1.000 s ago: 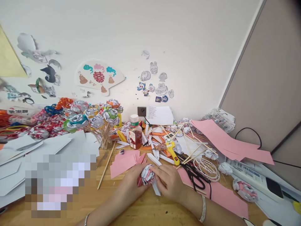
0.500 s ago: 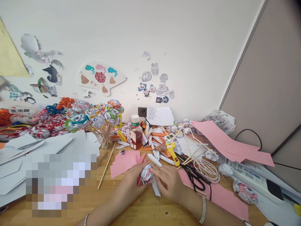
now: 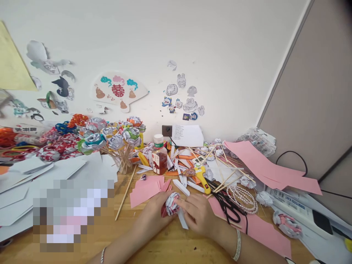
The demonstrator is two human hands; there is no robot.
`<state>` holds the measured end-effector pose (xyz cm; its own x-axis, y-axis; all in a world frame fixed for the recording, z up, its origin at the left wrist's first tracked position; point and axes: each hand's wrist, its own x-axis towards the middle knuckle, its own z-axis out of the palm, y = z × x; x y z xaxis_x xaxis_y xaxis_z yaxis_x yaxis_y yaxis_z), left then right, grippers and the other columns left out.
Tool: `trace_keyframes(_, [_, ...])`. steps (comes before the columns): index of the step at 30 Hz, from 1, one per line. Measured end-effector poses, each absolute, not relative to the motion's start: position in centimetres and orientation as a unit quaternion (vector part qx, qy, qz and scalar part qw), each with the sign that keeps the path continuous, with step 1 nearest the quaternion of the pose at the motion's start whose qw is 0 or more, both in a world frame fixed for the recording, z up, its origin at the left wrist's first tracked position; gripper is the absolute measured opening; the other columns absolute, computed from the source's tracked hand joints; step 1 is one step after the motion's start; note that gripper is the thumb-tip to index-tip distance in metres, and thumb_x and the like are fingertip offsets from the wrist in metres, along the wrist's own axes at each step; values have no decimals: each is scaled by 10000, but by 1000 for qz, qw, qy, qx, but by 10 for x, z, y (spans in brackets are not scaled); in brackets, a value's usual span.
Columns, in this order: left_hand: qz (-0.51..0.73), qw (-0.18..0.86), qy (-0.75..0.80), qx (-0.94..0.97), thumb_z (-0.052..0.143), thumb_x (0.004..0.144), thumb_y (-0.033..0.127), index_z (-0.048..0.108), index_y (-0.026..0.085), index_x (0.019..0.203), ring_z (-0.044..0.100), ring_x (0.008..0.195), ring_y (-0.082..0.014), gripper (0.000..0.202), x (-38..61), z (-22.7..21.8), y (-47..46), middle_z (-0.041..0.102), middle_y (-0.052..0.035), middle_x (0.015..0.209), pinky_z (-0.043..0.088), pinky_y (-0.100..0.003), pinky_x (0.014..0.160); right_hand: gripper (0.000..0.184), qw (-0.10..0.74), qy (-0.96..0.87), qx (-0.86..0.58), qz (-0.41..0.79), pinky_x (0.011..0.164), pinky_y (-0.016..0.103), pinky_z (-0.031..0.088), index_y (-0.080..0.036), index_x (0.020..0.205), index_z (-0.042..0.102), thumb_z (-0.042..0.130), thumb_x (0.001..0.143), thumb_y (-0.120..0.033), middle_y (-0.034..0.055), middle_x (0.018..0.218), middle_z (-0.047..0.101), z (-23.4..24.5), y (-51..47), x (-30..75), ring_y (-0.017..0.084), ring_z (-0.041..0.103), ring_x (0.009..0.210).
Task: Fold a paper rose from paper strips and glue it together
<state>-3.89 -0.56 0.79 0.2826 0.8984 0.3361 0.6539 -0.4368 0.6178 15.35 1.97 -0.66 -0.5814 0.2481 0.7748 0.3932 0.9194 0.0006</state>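
Note:
My left hand is closed around a white-and-pink paper flower, its petals facing up. From the other side my right hand is closed against the flower, with the index fingertip pressed on its petals; the thumb is mostly hidden. A folded white paper strip shows just below the flower, between the hands. Behind my left hand lie pink paper sheets. Beyond my right hand are a yellow glue gun and black-handled scissors.
A bottle of reddish liquid stands behind the hands. Paper flowers on sticks fill a holder at back left. White sheets cover the left side. Pearl strings, wooden sticks and a power strip lie on the right.
My right index finger has shifted slightly over the petals, and the flower looks turned a little in my left hand. The view has moved very slightly.

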Motion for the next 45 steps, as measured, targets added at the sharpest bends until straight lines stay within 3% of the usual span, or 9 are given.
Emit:
trace_keyframes(11, [289, 125, 520, 794, 624, 696, 149, 613, 196, 1083, 630, 985, -270, 389, -43, -3, -3, 689, -110, 1045, 495, -397, 865, 342, 356, -909, -164, -144, 528, 299, 384, -137, 1164, 547, 412, 849, -142, 57, 716, 622, -9, 19, 152, 189, 508, 618])
trace_keyframes(23, [272, 99, 521, 803, 600, 679, 75, 604, 154, 1114, 626, 989, -269, 442, -39, -3, -6, 689, -129, 1041, 492, -378, 860, 385, 326, -919, -183, -127, 561, 327, 441, -145, 1197, 534, 437, 824, -135, 77, 818, 664, -11, 16, 146, 213, 566, 688])
trace_keyframes(35, [303, 147, 531, 778, 635, 702, 173, 623, 185, 1059, 638, 897, -248, 357, -39, 5, -5, 693, -93, 972, 504, -355, 794, 344, 380, -896, -160, -163, 502, 315, 387, -115, 1167, 527, 379, 857, -130, 66, 682, 637, -9, 19, 152, 197, 523, 582])
trace_keyframes(45, [303, 153, 531, 777, 639, 711, 200, 642, 188, 1025, 641, 923, -264, 315, -38, 4, -5, 700, -105, 986, 501, -366, 807, 395, 344, -910, -178, -151, 527, 318, 402, -111, 1224, 509, 426, 839, -144, 90, 788, 667, -16, 19, 148, 208, 543, 627])
